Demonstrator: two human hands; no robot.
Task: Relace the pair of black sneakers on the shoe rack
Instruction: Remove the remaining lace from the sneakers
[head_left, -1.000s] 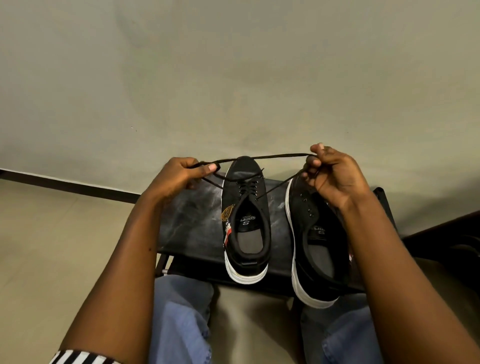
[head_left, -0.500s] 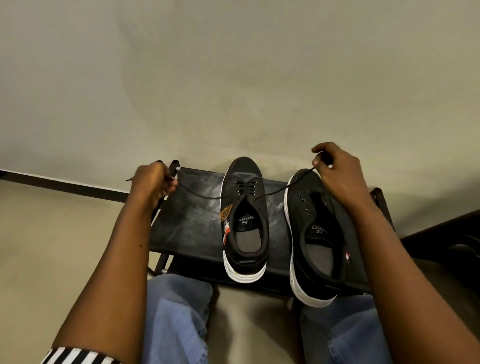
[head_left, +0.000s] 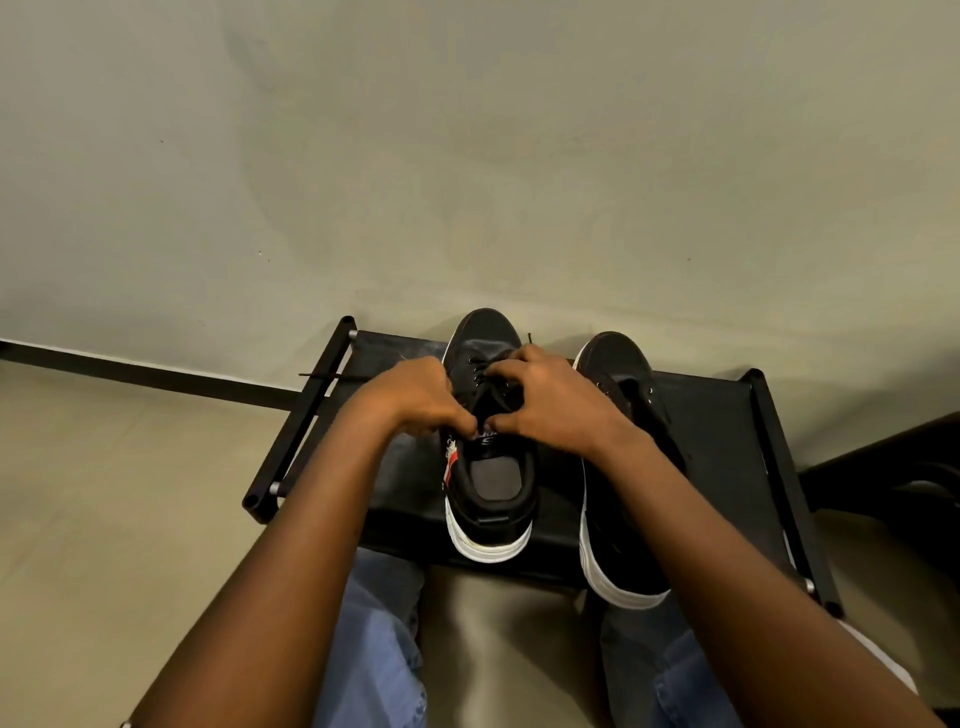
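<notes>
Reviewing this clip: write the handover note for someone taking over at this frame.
Left hand: curled at the first sneaker's eyelets, gripping the lace, whose end trails left.
Right hand: pinches the same lace beside it.
Both sneakers stand side by side on the shoe rack, toes to the wall.
Done: first sneaker's toe-end eyelets threaded.
Left: its upper eyelets, then the second sneaker, which shows no lace.
</notes>
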